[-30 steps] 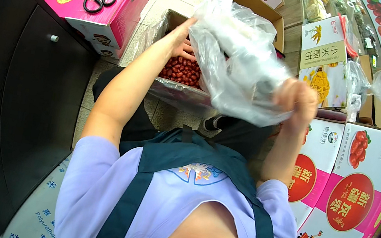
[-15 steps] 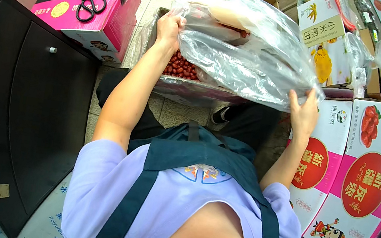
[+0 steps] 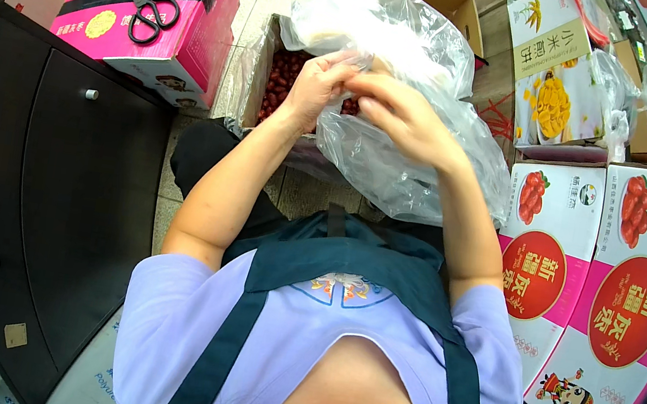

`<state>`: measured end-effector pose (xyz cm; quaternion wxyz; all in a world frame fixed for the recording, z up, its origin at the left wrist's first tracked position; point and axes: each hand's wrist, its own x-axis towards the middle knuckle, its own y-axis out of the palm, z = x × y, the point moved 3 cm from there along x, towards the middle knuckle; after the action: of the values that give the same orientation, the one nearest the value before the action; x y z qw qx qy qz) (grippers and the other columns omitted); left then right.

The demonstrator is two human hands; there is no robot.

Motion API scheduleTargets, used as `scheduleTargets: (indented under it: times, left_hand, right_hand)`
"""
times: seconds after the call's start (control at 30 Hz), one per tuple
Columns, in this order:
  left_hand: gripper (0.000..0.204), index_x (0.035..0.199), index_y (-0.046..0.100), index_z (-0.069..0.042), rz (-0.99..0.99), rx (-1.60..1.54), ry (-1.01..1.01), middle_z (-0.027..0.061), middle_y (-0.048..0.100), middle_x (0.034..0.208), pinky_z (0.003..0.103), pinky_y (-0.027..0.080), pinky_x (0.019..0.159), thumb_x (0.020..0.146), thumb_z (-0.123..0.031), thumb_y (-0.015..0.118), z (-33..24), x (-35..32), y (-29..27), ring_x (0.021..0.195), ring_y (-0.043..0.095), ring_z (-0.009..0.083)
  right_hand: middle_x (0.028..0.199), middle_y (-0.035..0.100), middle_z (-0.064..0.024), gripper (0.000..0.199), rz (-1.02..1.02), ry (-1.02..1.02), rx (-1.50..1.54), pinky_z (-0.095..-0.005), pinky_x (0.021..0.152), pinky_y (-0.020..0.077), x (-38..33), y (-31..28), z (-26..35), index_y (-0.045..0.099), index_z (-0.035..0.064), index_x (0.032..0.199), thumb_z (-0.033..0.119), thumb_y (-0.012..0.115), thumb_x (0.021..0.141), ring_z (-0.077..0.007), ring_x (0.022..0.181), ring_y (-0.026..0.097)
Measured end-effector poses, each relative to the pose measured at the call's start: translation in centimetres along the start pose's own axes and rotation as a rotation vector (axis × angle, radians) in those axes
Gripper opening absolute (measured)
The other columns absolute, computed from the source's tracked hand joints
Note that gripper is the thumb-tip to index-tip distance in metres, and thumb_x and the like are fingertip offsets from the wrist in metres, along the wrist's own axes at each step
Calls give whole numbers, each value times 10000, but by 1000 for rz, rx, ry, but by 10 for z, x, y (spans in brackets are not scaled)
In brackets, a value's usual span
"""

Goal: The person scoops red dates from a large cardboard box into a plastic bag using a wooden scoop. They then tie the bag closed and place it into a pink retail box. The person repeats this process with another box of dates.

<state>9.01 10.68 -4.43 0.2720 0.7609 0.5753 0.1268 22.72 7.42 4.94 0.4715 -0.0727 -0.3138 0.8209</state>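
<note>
A large clear plastic bag (image 3: 419, 179) spreads over the right part of an open carton (image 3: 254, 95) lined with plastic. Dark red dates (image 3: 278, 82) show inside the carton at its left, with a few more just below my hands. Above the carton, my left hand (image 3: 317, 91) is closed in a pinch on the gathered bag. My right hand (image 3: 406, 122) meets it there, its bent fingers closed at the same bunched plastic. The fingertips partly cover each other. Under my right wrist, the loose part of the bag hangs over the carton's near edge.
On the left, black scissors (image 3: 151, 13) lie on a pink carton (image 3: 197, 41) beside a black cabinet (image 3: 94, 168). White and pink cartons (image 3: 552, 211) stand at the right, with a food box (image 3: 560, 103) behind them. Another open carton (image 3: 460, 13) sits at the back.
My right hand has moved left and up from the bag's right edge to meet my left hand. My left hand has shifted right. The bag has bunched up, uncovering more dates at the left.
</note>
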Motion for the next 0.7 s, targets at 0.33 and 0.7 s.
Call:
scheduleTargets:
  times: [0.33, 0.7]
  left_hand:
    - [233, 596, 470, -140, -342, -577, 40, -31, 349, 479, 255, 230, 402, 820, -203, 485, 0, 3, -41, 384, 289, 105]
    - [192, 629, 458, -128, -253, -634, 138, -15, 371, 518, 262, 255, 429, 799, -214, 432, -2, 6, -42, 425, 309, 113]
  right_hand:
    - [1179, 564, -117, 475, -188, -112, -860, -461, 915, 413, 112, 36, -106, 520, 41, 1189, 161, 620, 740, -301, 1097, 551]
    - [770, 699, -125, 193, 141, 118, -1215, -479, 845, 408, 169, 30, -135, 703, 128, 843, 285, 652, 742, -288, 818, 670]
